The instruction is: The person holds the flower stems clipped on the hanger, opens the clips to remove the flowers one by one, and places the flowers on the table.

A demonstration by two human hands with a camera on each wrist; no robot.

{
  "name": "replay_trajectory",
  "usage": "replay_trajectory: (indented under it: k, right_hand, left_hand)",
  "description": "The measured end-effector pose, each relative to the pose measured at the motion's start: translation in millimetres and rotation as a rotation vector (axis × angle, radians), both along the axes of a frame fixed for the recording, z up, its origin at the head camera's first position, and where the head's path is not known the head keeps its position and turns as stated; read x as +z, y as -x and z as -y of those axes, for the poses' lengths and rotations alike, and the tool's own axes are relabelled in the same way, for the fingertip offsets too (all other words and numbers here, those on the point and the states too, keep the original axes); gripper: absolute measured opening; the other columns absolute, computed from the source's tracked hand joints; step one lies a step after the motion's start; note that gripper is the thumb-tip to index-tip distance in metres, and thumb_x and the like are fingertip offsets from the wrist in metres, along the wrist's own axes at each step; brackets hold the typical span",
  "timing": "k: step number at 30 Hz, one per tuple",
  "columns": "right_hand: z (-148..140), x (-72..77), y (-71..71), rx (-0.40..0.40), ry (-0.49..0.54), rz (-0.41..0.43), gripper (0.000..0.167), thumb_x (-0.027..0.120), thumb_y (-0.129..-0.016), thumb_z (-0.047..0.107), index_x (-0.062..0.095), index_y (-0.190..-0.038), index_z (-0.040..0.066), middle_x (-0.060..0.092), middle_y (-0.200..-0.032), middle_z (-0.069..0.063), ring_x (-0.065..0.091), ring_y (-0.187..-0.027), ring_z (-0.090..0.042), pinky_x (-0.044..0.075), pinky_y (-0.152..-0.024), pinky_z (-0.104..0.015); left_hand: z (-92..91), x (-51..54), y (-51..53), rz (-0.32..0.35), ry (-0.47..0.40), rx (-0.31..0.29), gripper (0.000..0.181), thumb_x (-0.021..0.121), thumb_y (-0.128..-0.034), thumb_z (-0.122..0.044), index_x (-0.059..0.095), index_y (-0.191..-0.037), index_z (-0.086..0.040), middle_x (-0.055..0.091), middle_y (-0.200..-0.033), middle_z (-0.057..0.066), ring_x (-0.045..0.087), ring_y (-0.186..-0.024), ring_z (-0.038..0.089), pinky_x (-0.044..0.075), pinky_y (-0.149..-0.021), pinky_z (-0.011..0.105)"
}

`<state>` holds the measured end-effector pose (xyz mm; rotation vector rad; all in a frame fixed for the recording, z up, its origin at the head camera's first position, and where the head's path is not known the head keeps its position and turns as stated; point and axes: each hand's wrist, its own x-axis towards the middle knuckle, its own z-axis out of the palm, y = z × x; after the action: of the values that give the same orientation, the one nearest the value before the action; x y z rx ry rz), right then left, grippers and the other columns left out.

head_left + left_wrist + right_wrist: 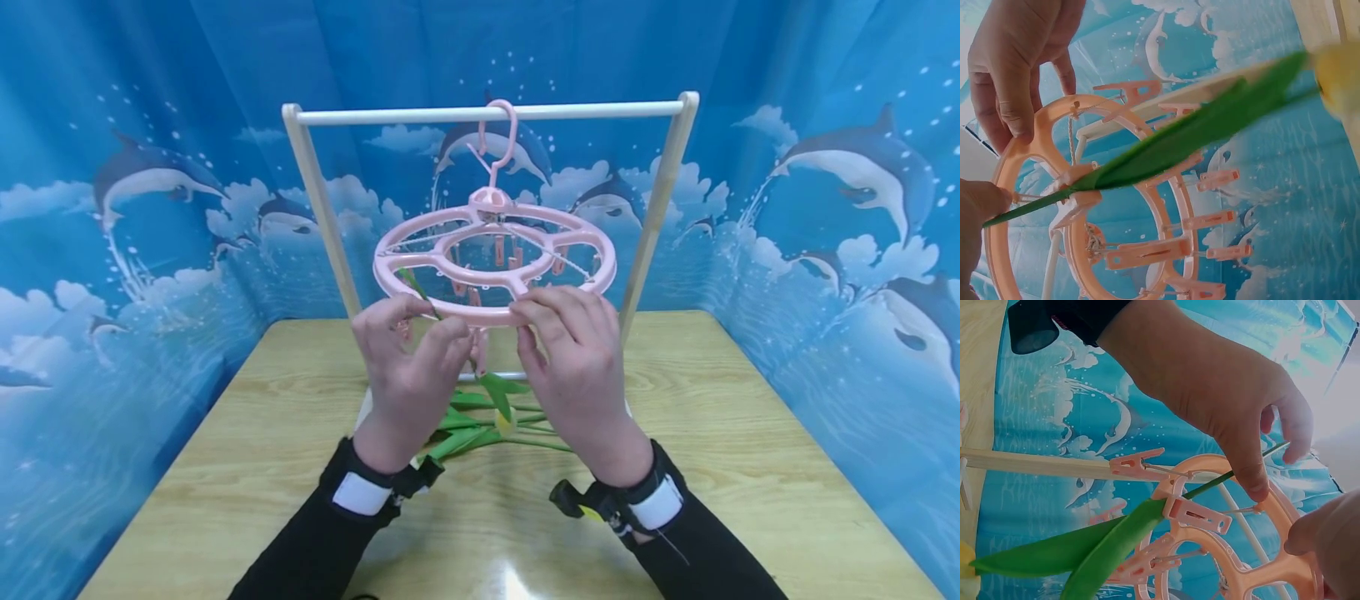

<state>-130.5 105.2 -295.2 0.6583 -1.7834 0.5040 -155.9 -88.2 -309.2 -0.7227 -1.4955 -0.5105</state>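
Note:
A pink round clip hanger (pixel 487 315) hangs by its hook from the rack's bar. My left hand (pixel 412 367) pinches the green stem of an artificial tulip (pixel 1197 134) at the hanger's near rim. The tulip's yellow flower (pixel 506 423) points downward, its leaves spreading below the rim. One pink peg (pixel 1200 514) lies against the stem near the leaf base; whether it clamps the stem, I cannot tell. My right hand (pixel 577 358) grips the front rim to the right, thumb below and fingers on top. Several pink pegs (pixel 1210 220) dangle from the ring.
The rack has a white top bar (pixel 420 115) and wooden side posts (pixel 654 217). Several more tulips (pixel 457 437) lie on the wooden table (pixel 292 450) beneath the hanger. A blue dolphin-print curtain (pixel 247 75) surrounds the table's back and sides.

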Motion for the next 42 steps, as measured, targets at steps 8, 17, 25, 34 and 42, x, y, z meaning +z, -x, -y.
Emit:
replay_trajectory:
  k: [8,17,25,34,42]
  right_hand:
    - [-5,1.9,1.5,0.025,0.019,0.03,0.026,0.082,-0.091,-0.004,0.079,-0.116,-0.001,0.08,-0.116,-0.017,0.071,-0.116,-0.038,0.058,-0.1,-0.053]
    - [-13,6.7,3.8,0.024,0.034,0.046,0.024,0.08,-0.092,-0.006,0.078,-0.116,-0.003,0.079,-0.117,-0.018,0.071,-0.116,-0.039,0.06,-0.105,-0.051]
    - [-16,8.8,3.5,0.048,0.048,0.059,0.025,0.079,-0.092,-0.006,0.078,-0.117,-0.001,0.078,-0.117,-0.018,0.07,-0.115,-0.039,0.058,-0.104,-0.052]
    - [-11,7.3,0.6,0.044,-0.031,-0.019,0.028,0.083,-0.09,-0.002,0.08,-0.118,0.001,0.077,-0.116,-0.02,0.068,-0.115,-0.042,0.056,-0.099,-0.055]
    - [-8,6.2,0.7,0.03,-0.021,-0.038,0.023,0.084,-0.09,-0.003,0.081,-0.113,0.001,0.08,-0.112,-0.018,0.07,-0.111,-0.04,0.059,-0.098,-0.053]
  left_hand:
    - [5.6,-1.8,4.6,0.169,-0.049,-0.087,0.047,0.096,-0.0836,-0.012,0.055,-0.101,0.002,0.069,-0.121,0.023,0.066,-0.118,0.039,0.058,-0.105,0.045]
    - [12.3,5.1,2.9,0.206,0.101,-0.125,0.042,0.092,-0.0887,-0.016,0.071,-0.121,0.0,0.081,-0.122,0.015,0.072,-0.128,0.036,0.057,-0.114,0.051]
    - [14.4,9.1,2.9,0.163,0.124,-0.109,0.027,0.08,-0.0958,0.002,0.078,-0.121,-0.006,0.084,-0.121,0.011,0.075,-0.123,0.033,0.06,-0.107,0.051]
    - [10.1,6.1,0.8,0.131,0.12,-0.067,0.029,0.084,-0.095,-0.005,0.081,-0.122,-0.013,0.084,-0.12,0.008,0.076,-0.116,0.031,0.061,-0.096,0.049]
    - [3.6,5.0,-5.9,0.125,0.14,-0.039,0.029,0.086,-0.0948,-0.008,0.082,-0.123,-0.015,0.084,-0.122,0.006,0.075,-0.118,0.031,0.058,-0.093,0.049]
